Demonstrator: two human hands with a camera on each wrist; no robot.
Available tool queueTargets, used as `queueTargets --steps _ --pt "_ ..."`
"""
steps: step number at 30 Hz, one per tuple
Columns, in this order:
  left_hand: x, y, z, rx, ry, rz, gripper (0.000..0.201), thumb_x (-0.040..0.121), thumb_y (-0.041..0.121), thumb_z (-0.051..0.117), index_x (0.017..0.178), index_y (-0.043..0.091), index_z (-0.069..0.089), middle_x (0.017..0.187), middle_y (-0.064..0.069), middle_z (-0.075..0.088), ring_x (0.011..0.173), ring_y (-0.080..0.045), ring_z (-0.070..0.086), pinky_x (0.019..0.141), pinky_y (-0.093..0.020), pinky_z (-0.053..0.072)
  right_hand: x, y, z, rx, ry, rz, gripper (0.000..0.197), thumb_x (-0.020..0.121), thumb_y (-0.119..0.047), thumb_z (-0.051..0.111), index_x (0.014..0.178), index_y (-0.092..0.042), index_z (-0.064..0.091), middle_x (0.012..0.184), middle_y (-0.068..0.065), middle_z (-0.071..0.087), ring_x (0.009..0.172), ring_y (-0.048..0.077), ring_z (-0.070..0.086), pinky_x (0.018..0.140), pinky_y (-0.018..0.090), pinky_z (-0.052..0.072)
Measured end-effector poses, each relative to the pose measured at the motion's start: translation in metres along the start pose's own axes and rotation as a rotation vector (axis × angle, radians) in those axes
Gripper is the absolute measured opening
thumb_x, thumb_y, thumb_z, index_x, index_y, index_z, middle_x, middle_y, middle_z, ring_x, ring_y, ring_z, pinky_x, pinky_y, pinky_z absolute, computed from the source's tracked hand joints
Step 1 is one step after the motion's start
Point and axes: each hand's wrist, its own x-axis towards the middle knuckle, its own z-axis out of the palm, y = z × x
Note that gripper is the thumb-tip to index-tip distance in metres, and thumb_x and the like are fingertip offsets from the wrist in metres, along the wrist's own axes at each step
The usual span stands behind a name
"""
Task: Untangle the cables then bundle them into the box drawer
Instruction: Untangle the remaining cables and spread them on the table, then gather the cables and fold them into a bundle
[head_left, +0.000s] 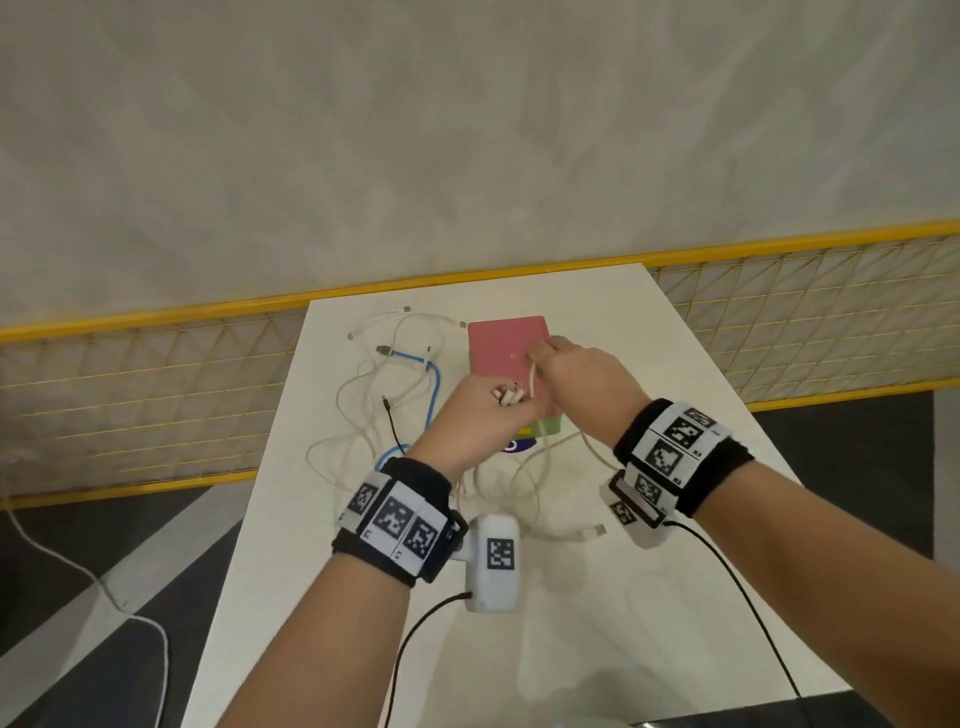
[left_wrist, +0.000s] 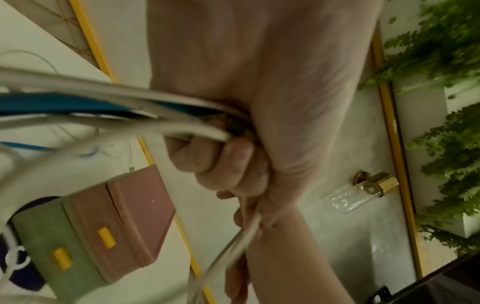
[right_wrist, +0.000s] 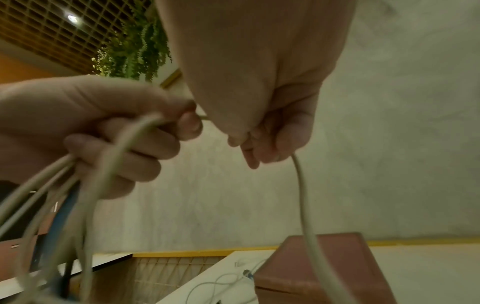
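A tangle of white, blue and black cables (head_left: 395, 395) sprawls over the white table (head_left: 322, 519). My left hand (head_left: 488, 415) grips a bunch of cable ends (head_left: 508, 396), with white and blue strands (left_wrist: 109, 107) running from its fist (left_wrist: 221, 160). My right hand (head_left: 566, 374) hovers over the pink-topped box drawer (head_left: 506, 345) and pinches a single white cable (head_left: 533, 382) that hangs down from its fingers (right_wrist: 270, 148) as a long strand (right_wrist: 303, 205). The box (left_wrist: 103, 226) has pink and green drawers with yellow handles.
A yellow-framed mesh railing (head_left: 156, 374) runs behind the table. A loose white plug end (head_left: 592, 532) lies near the table's front. A purple item (head_left: 519, 444) sits under the box's front. Black leads run from both wrist units off the near edge.
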Motion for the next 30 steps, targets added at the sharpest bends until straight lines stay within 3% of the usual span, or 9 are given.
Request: queueTargets --steps 5,12,14,16,19,21,25,27,30 --pt "0.008 -0.017 -0.027 0.072 0.4 0.043 0.014 0.09 0.033 0.067 0.092 0.022 0.075 0.085 0.007 0.065 0.069 -0.006 0.051 0.06 -0.018 0.038 -0.014 0.028 0.014 0.464 -0.059 0.128 0.014 0.1 -0.015 0.033 0.1 -0.01 0.047 0.084 -0.011 0.054 0.042 0.022 0.054 0.044 0.034 0.049" --pt "0.013 -0.034 -0.052 -0.144 0.775 0.065 0.014 0.091 0.03 0.066 0.09 0.019 0.075 0.08 0.002 0.067 0.074 -0.011 0.053 0.067 -0.017 0.044 -0.028 0.065 0.046 0.519 -0.332 0.234 0.024 0.1 -0.02 0.031 0.087 -0.012 0.05 0.078 0.0 0.052 0.061 0.022 0.067 0.049 0.026 0.048" --pt "0.016 -0.04 -0.06 -0.165 0.778 0.05 0.017 0.09 0.031 0.065 0.092 0.018 0.076 0.076 -0.003 0.063 0.067 -0.013 0.051 0.063 -0.021 0.043 -0.028 0.075 0.046 0.249 -0.379 0.221 0.025 0.1 -0.021 0.032 0.09 -0.013 0.053 0.086 0.005 0.058 0.068 0.021 0.06 0.057 0.026 0.047" --pt "0.018 -0.042 -0.062 -0.14 0.743 0.016 0.019 0.089 0.034 0.066 0.094 0.019 0.076 0.064 0.0 0.047 0.055 -0.013 0.039 0.056 -0.026 0.036 -0.024 0.08 0.043 0.062 -0.185 0.218 0.025 0.1 -0.024 0.035 0.099 -0.013 0.058 0.1 0.01 0.058 0.078 0.029 0.061 0.069 0.036 0.05" --pt "0.021 -0.048 -0.057 -0.102 0.693 -0.04 0.025 0.088 0.034 0.068 0.102 0.014 0.075 0.059 0.008 0.047 0.054 -0.009 0.041 0.056 -0.022 0.036 -0.013 0.083 0.036 0.244 0.16 0.145 0.027 0.099 -0.02 0.042 0.122 -0.017 0.056 0.135 0.01 0.045 0.088 0.027 0.063 0.074 0.038 0.052" --pt "0.019 -0.047 -0.048 -0.047 0.607 -0.061 0.027 0.09 0.032 0.068 0.106 0.012 0.074 0.062 0.009 0.052 0.057 -0.008 0.045 0.059 -0.023 0.038 -0.006 0.081 0.03 0.298 0.119 0.152 0.045 0.099 -0.018 0.042 0.143 -0.025 0.035 0.157 0.002 0.02 0.091 0.024 0.063 0.078 0.039 0.053" --pt "0.009 -0.044 -0.031 0.07 0.494 -0.029 0.051 0.09 0.036 0.067 0.137 0.026 0.049 0.116 0.012 0.049 0.102 -0.002 0.046 0.079 -0.009 0.038 -0.008 0.055 0.02 0.377 0.095 0.181 0.055 0.093 -0.02 0.051 0.145 -0.024 0.032 0.153 0.001 0.033 0.102 0.025 0.064 0.091 0.036 0.05" --pt "0.008 -0.039 -0.025 0.091 0.475 0.065 0.031 0.093 0.033 0.062 0.124 0.029 0.057 0.111 0.004 0.059 0.086 0.001 0.051 0.067 -0.005 0.039 -0.013 0.032 0.018 0.696 0.107 0.068 0.063 0.087 -0.021 0.063 0.143 -0.024 0.034 0.141 0.001 0.044 0.108 0.017 0.06 0.093 0.03 0.05" --pt "0.006 -0.023 -0.013 0.083 0.371 0.223 0.009 0.097 0.029 0.056 0.095 0.025 0.063 0.091 0.007 0.067 0.077 -0.003 0.055 0.073 -0.019 0.043 -0.016 -0.011 0.015 1.101 -0.086 -0.111 0.096 0.074 -0.016 0.079 0.148 -0.024 0.018 0.138 -0.008 0.044 0.128 0.002 0.046 0.099 0.015 0.043"
